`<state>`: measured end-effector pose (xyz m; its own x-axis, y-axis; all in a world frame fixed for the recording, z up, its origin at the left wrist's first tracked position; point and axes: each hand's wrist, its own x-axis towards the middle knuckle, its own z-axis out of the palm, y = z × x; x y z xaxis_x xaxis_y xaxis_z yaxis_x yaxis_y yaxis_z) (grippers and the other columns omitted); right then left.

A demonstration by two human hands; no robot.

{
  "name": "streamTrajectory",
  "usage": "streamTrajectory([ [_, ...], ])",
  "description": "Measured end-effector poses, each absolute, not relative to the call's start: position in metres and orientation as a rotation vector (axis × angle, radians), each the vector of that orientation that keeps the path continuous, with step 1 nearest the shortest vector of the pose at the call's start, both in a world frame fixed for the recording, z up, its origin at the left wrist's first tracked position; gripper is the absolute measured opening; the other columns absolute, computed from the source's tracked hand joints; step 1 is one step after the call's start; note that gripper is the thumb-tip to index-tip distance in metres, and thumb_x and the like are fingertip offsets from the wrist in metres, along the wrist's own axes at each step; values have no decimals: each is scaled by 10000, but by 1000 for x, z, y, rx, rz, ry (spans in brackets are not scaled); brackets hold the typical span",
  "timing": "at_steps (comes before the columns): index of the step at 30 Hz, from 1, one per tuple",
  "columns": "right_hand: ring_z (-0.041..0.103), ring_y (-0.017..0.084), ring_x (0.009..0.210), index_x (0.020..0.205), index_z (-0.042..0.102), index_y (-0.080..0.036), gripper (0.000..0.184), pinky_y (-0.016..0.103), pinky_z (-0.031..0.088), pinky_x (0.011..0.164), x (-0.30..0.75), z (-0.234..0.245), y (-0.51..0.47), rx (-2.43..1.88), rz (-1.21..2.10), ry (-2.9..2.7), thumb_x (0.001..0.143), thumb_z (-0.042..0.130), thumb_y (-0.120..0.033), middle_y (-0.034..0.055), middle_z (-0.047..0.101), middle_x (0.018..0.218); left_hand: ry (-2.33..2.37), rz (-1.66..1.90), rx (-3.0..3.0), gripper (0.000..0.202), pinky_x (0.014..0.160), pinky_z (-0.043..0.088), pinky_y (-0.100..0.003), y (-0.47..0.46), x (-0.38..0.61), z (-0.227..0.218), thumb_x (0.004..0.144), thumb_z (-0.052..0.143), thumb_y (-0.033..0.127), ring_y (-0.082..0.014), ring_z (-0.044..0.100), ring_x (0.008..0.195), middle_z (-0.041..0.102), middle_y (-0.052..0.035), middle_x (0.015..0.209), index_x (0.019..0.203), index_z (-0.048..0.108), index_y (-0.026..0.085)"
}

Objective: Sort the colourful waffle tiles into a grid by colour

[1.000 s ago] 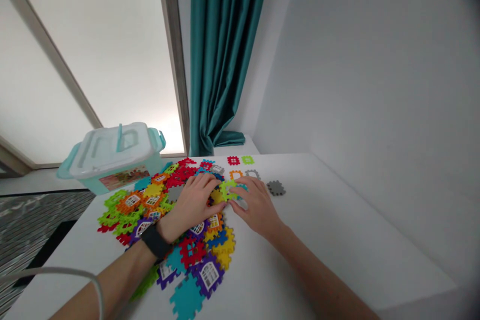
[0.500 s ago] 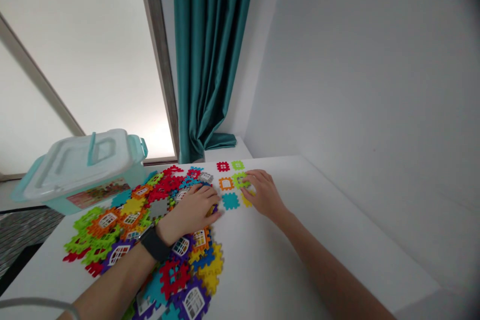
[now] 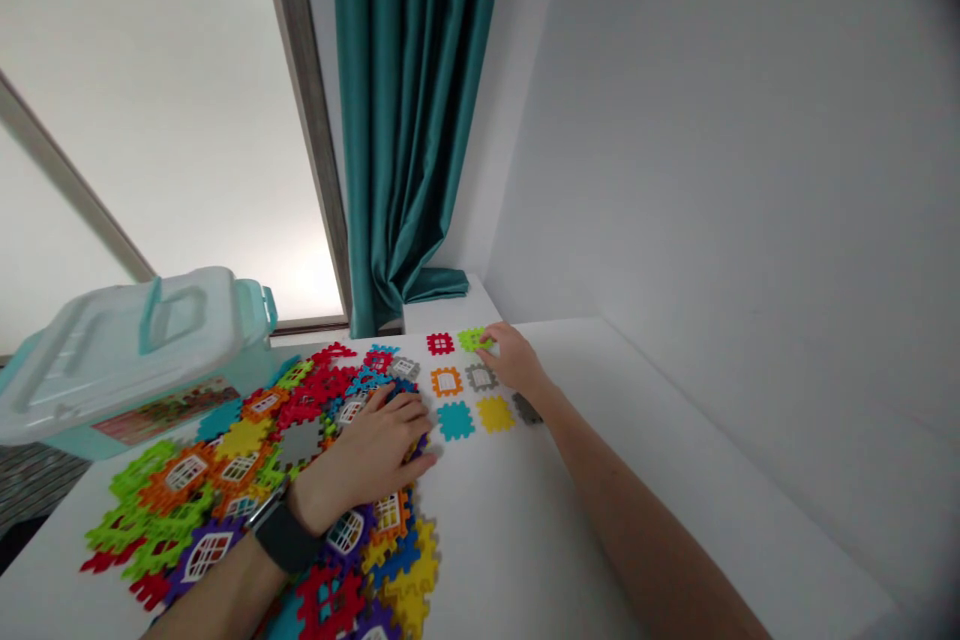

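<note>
My right hand (image 3: pixel 516 360) pinches the edge of a lime-green interlocking building tile (image 3: pixel 472 340) at the back of the white table. Whether a second green tile lies under it, I cannot tell. Laid out close by are a red tile (image 3: pixel 440 344), an orange window tile (image 3: pixel 446 381), a grey window tile (image 3: pixel 481 378), a turquoise tile (image 3: pixel 455 421) and a yellow tile (image 3: pixel 496 414). A dark grey tile (image 3: pixel 526 409) is partly hidden by my right forearm. My left hand (image 3: pixel 386 440), fingers spread, rests on the heap of coloured tiles (image 3: pixel 300 443).
A lidded, pale turquoise plastic box (image 3: pixel 150 355) stands at the left behind the heap. A green curtain (image 3: pixel 412 140) hangs beyond the table (image 3: pixel 510 540), and a grey wall (image 3: pixel 712 170) rises along the right.
My right hand has moved the green tile back to where another green tile lay, uncovering the grey window tile. My left hand stays on the heap. The view has shifted slightly.
</note>
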<state>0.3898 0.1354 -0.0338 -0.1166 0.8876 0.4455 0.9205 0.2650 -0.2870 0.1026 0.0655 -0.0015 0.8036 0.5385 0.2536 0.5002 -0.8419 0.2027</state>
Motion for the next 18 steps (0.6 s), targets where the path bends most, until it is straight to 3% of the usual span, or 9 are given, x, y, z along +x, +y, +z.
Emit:
streamTrajectory([
  [18, 629, 224, 1036, 946, 659, -218, 69, 321, 441, 834, 384, -35, 159, -1859, 65, -2051, 885, 679, -242, 62, 694, 1122, 882, 324, 2819, 232, 1169, 284, -570, 65, 104, -2, 935, 646, 339, -308, 571, 1261, 696, -77, 1225, 1143, 689, 247],
])
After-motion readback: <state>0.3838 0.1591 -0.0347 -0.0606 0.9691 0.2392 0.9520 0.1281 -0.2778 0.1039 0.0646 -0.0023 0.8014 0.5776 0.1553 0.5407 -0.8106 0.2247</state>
